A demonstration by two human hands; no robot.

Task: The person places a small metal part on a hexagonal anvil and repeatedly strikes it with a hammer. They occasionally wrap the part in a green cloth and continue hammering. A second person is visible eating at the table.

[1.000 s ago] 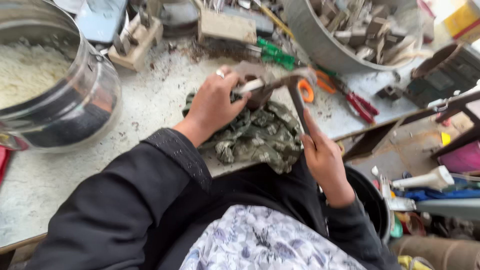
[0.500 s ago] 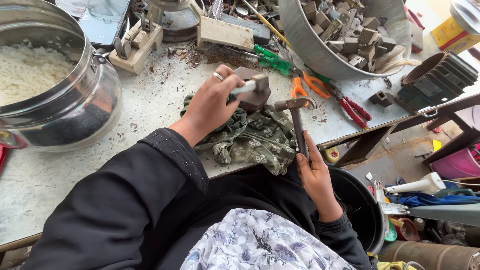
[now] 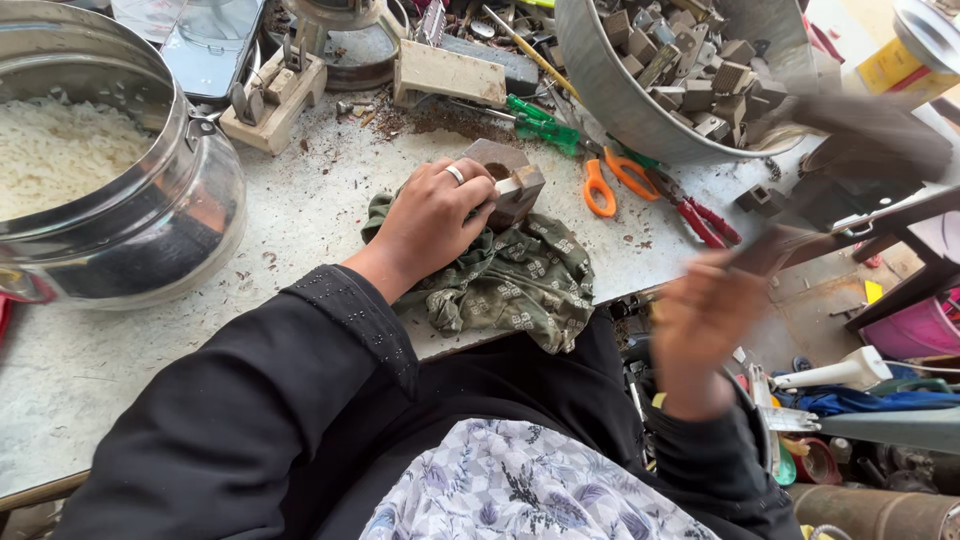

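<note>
My left hand (image 3: 430, 215), with a ring on one finger, grips a small brown block (image 3: 512, 178) and presses it down on a crumpled green patterned cloth (image 3: 525, 285) at the table's front edge. A pale strip sticks out of the block beside my fingers. My right hand (image 3: 700, 320) is blurred, off the table's edge to the right, closed on the handle of a hammer (image 3: 775, 248). The hammer's blurred head is raised up and to the right, well apart from the block.
A large steel pot (image 3: 190, 200) with white grains stands at the left. A metal bowl (image 3: 600, 90) of several small blocks sits at the back right. Orange-handled scissors (image 3: 605, 185), red pliers (image 3: 705, 218), a green screwdriver (image 3: 535, 122) and a wooden jig (image 3: 445, 70) lie behind the cloth.
The hammer, whose head was at the block a moment ago, has swung up and away to the right with my right hand. My left hand keeps its hold on the block.
</note>
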